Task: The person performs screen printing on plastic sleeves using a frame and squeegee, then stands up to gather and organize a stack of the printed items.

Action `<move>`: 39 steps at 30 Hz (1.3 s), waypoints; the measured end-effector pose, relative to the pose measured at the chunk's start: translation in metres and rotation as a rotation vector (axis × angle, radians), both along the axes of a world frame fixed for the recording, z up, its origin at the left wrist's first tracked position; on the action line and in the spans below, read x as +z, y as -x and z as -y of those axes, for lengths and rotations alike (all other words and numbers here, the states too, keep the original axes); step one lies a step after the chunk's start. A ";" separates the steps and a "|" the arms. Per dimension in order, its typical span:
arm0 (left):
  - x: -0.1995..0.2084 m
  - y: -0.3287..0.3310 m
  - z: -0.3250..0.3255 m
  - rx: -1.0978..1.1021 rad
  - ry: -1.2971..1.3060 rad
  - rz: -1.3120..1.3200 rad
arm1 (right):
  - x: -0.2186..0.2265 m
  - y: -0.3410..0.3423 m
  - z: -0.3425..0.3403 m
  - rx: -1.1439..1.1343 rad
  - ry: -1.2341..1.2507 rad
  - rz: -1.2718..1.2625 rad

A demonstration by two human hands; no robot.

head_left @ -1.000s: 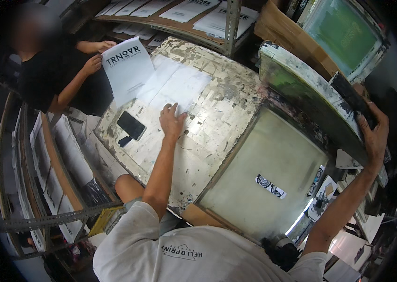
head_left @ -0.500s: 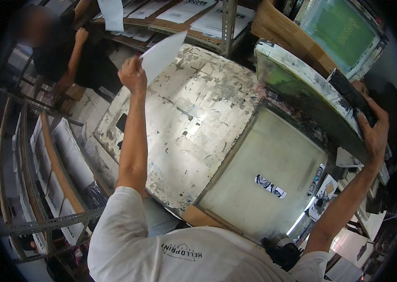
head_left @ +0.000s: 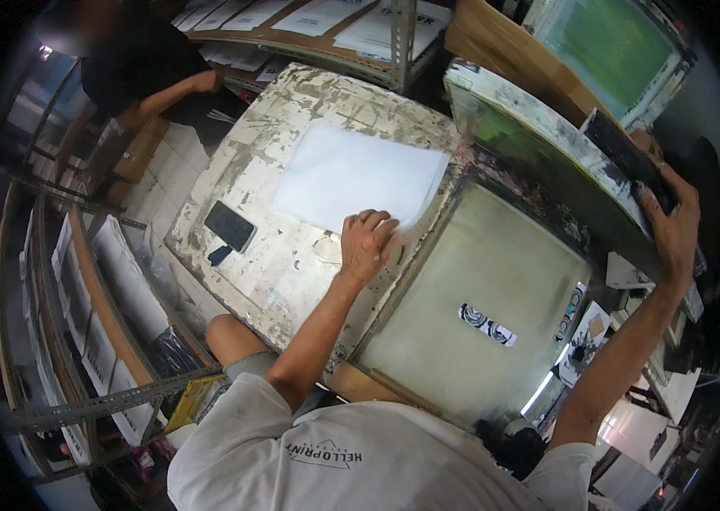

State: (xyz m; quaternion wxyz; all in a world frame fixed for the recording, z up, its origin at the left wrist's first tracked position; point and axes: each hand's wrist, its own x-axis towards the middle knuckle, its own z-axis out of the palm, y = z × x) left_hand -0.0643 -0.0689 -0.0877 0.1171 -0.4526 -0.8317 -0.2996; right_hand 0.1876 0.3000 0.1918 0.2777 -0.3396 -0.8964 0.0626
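Observation:
On the worn, paint-flecked table (head_left: 283, 272) lies a blank white sheet (head_left: 360, 175), slightly rumpled at its near right corner. My left hand (head_left: 367, 247) is at that near edge, its bent fingers closed on the sheet; the fingertips are partly hidden. Off to the right, a screen-printing frame (head_left: 539, 128) stands tilted up, its inner side green and stained. My right hand (head_left: 675, 226) wraps round a black bar (head_left: 620, 149) along the frame's upper edge, thumb in front and fingers mostly behind.
A pale glass-like panel (head_left: 479, 255) with a patterned strip (head_left: 486, 324) lies right of the table. A phone (head_left: 230, 226) rests at the table's left. Racks of printed sheets (head_left: 87, 315) stand left; a shelf (head_left: 317, 41) is behind. A co-worker (head_left: 138, 68) is at far left.
My left hand has come down and right from the far left, where it held up a white sheet. A white sheet now lies flat on the table. The co-worker's raised sheet is out of view.

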 end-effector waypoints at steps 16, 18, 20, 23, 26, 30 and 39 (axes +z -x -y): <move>-0.058 0.036 0.012 0.148 -0.084 0.502 | 0.006 0.010 0.005 0.067 0.013 -0.032; -0.059 0.038 0.011 0.114 -0.093 0.425 | 0.008 0.011 0.009 0.063 -0.006 -0.021; -0.059 0.033 0.010 0.111 -0.055 0.309 | 0.012 0.012 0.016 0.068 0.002 -0.016; -0.061 0.022 0.011 0.120 0.030 0.136 | 0.017 0.014 0.025 0.072 0.023 -0.009; -0.066 0.024 0.009 0.144 -0.060 0.249 | 0.020 0.017 0.031 0.054 -0.002 0.008; -0.072 0.052 0.003 0.144 -0.422 0.638 | 0.022 0.018 0.034 0.064 -0.005 0.008; -0.059 0.065 0.008 0.149 -0.407 1.030 | 0.022 0.019 0.034 0.097 -0.052 -0.001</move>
